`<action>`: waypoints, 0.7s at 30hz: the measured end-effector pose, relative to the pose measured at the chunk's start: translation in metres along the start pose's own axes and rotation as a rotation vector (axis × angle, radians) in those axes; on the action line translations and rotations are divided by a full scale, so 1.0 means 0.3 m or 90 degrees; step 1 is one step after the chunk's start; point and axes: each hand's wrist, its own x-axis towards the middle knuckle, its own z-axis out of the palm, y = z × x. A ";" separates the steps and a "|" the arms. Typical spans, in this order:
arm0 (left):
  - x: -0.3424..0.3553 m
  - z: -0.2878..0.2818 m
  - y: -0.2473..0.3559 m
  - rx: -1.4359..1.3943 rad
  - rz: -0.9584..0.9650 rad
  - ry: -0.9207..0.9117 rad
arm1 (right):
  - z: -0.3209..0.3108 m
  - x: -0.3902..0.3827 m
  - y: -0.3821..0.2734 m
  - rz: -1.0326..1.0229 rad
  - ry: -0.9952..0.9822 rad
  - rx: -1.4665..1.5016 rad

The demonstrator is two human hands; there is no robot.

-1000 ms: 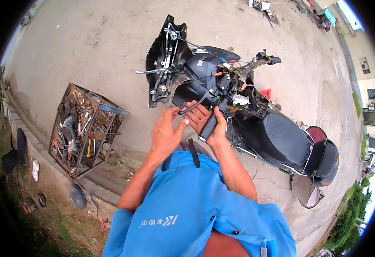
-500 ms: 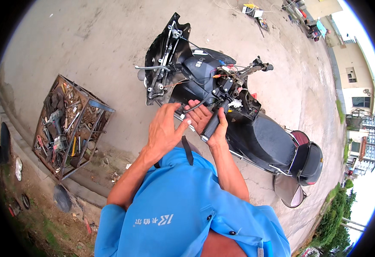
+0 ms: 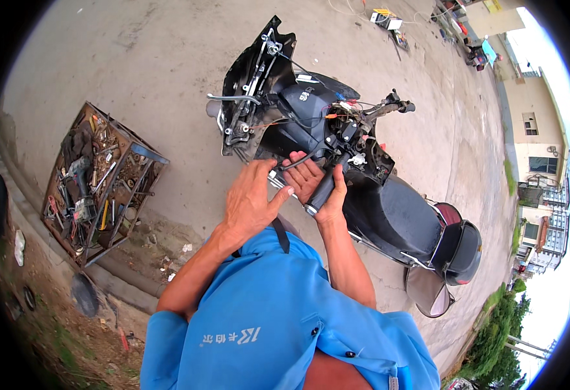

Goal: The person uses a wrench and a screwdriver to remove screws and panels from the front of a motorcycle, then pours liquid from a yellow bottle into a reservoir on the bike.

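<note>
In front of my waist, my right hand [image 3: 305,177] cups a black handlebar grip [image 3: 324,189] from below, palm up. Its thumb lies along the grip's right side, while the fingers stretch out left under a black lever [image 3: 301,160]. Just left of it, my left hand [image 3: 251,196] hovers with fingers bent and thumb apart, apparently holding nothing. The grip belongs to a black scooter [image 3: 307,107] whose front is stripped. Loose wires and connectors [image 3: 343,107] show around its handlebar. A black panel with metal parts [image 3: 253,84] stands at the scooter's front left.
To the left stands a rusty metal cart [image 3: 149,155] filled with tools, including a power tool [image 3: 82,185]. The scooter's seat [image 3: 392,214] and rear box [image 3: 462,253] extend right. A kerb [image 3: 125,291] runs along the left. Equipment [image 3: 386,19] lies far off.
The view has shifted slightly, so cart and scooter sit a little differently in the picture. My left thumb has tilted a bit; both hands otherwise keep their places.
</note>
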 end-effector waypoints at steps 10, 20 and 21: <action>-0.004 0.002 0.006 0.009 -0.005 -0.046 | -0.031 0.009 -0.014 -0.040 0.114 -0.040; -0.009 -0.003 0.022 0.016 0.014 -0.015 | 0.026 0.001 0.000 -0.018 0.036 0.046; -0.013 -0.003 0.021 0.023 0.017 -0.016 | -0.021 0.005 -0.005 -0.003 0.035 0.034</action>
